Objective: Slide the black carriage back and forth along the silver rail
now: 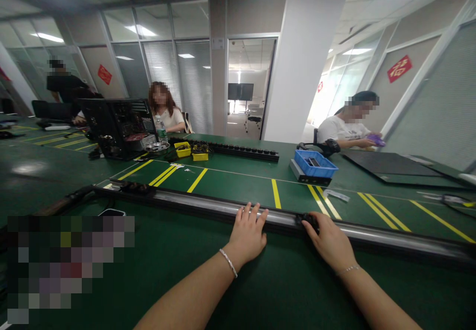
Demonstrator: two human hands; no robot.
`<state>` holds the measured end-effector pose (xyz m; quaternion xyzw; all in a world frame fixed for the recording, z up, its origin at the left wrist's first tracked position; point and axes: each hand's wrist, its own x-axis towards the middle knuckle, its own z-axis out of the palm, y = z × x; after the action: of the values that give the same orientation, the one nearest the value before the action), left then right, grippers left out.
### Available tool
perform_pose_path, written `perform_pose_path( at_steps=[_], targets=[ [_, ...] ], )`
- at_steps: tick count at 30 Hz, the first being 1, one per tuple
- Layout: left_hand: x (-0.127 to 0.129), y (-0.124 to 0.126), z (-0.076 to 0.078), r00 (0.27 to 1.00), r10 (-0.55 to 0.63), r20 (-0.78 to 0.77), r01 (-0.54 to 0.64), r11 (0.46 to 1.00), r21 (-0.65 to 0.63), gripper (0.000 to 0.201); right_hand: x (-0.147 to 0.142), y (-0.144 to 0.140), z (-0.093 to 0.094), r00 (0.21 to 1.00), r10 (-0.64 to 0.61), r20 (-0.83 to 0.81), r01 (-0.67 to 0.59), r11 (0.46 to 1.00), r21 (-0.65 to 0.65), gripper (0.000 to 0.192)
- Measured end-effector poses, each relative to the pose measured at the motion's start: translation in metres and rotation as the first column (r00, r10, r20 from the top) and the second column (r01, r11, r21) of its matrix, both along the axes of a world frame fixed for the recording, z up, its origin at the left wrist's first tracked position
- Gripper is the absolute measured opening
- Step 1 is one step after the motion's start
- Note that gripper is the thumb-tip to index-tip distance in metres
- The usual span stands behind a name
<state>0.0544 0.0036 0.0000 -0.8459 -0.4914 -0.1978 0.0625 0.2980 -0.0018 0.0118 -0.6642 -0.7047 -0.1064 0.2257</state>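
A: What is the biggest thing here?
B: The green table (275, 290), reaching from the near edge to the far side, marked with yellow strips.

A: And on it?
B: The long rail (208, 202), lying across the near part from the far left down toward the right edge, black along its sides with a shiny metal top.

A: How would it handle?
B: Stiff, I'd judge, and awkward because of its length; probably too heavy at one end for a single hand. The bright top looks slippery, so I'd take hold of the black sides, with hands well apart.

A: Other things beyond it?
B: An open computer case (107, 132) at far left, and a smaller blue bin (323, 172) at far right.

A: The hands?
B: The left hand (247, 233) lies over the middle of the rail, fingers spread and closed on nothing. The right hand (330, 238), just to its right, has thumb and fingers drawn narrow around a small black block (308, 220) on the rail. How hard they press, I can't tell.

A: And that block?
B: Smallest of all; likely light and hard. I'd pinch it by its near and far sides. Whether it's fixed to the rail doesn't show.
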Motion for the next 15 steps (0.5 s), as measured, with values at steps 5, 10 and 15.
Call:
perform_pose_path(
  at_steps=[5, 10, 15],
  targets=[
    [0.0, 0.0, 0.0, 1.0, 0.0, 0.008, 0.001, 1.0, -0.004, 0.066, -0.007, -0.004, 0.0, 1.0, 0.009, -0.016, -0.008, 1.0, 0.029, 0.041],
    [0.0, 0.001, -0.001, 1.0, -0.003, 0.022, 0.003, 1.0, -0.005, 0.066, -0.011, -0.008, 0.002, 0.994, 0.109, 0.018, -0.11, 0.993, 0.039, 0.033],
    [0.001, 0.0, -0.001, 1.0, 0.009, -0.009, -0.009, 1.0, 0.0, 0.069, -0.015, -0.01, 0.0, 0.975, 0.221, 0.001, -0.221, 0.974, 0.055, 0.034]
  ],
)
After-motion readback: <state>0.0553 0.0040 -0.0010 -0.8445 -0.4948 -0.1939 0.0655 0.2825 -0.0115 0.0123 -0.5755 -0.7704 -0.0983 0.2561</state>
